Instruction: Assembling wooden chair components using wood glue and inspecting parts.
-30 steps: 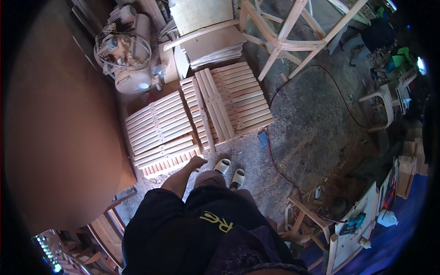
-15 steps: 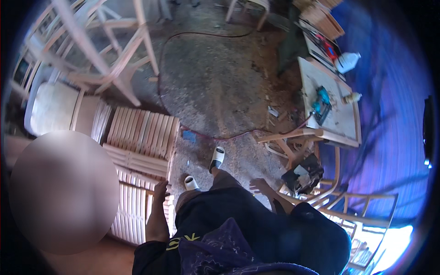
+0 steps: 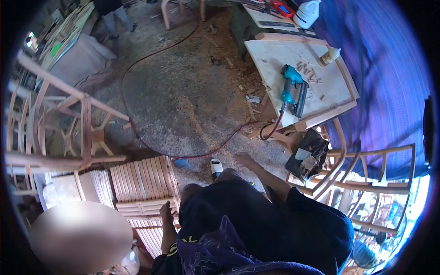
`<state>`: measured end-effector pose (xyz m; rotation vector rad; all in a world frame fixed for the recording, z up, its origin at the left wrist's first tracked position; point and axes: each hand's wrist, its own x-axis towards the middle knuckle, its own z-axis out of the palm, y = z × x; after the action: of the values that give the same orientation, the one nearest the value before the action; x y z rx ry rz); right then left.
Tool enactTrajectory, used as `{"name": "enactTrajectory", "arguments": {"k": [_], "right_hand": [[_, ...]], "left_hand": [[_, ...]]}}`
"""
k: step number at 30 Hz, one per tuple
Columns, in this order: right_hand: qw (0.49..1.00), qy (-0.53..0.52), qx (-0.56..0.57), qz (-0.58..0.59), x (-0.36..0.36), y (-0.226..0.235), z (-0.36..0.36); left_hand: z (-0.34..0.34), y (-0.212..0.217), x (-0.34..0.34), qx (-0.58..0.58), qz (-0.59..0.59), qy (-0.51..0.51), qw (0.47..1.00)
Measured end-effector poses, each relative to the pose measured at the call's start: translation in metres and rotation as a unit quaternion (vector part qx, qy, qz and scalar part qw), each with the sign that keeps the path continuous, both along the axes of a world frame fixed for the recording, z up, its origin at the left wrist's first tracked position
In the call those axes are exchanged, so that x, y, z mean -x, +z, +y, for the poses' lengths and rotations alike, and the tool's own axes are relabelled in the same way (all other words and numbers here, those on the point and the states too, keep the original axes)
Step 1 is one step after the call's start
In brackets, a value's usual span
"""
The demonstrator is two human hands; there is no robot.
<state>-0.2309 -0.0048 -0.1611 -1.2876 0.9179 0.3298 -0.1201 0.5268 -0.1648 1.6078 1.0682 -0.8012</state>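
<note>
My left hand hangs beside the stacked pale wooden slats, its fingers apart and nothing in them. In front of my right thigh, over the gritty floor, my right hand is stretched out, open and bare. To its upper right, a teal and black nail gun lies on a pale-topped worktable, with a dark red air hose running from its handle. Small wood pieces and a glue bottle lie near the tool. Neither hand touches these things.
The hose loops across the floor ahead. Wooden chair frames stand at left, more frames at right beside a dark box. A white jug stands at the back. Another person's legs show far left. A blurred patch hides the lower left.
My view has moved forward and turned, so the worktable and nail gun appear closer. Both my arms swing at my sides, with nothing picked up.
</note>
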Motion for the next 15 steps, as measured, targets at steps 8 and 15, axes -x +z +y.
{"name": "enactTrajectory", "arguments": {"k": [8,15], "right_hand": [[0.993,0.017,0.119,-0.017,-0.049,0.007,-0.03],[0.97,-0.222,-0.028,0.094,-0.03,0.05,-0.032]], "left_hand": [[-0.067,0.007,-0.127,0.022,-0.016,-0.09,0.996],[-0.132,-0.034,-0.267,0.134,-0.017,-0.233,0.963]]}}
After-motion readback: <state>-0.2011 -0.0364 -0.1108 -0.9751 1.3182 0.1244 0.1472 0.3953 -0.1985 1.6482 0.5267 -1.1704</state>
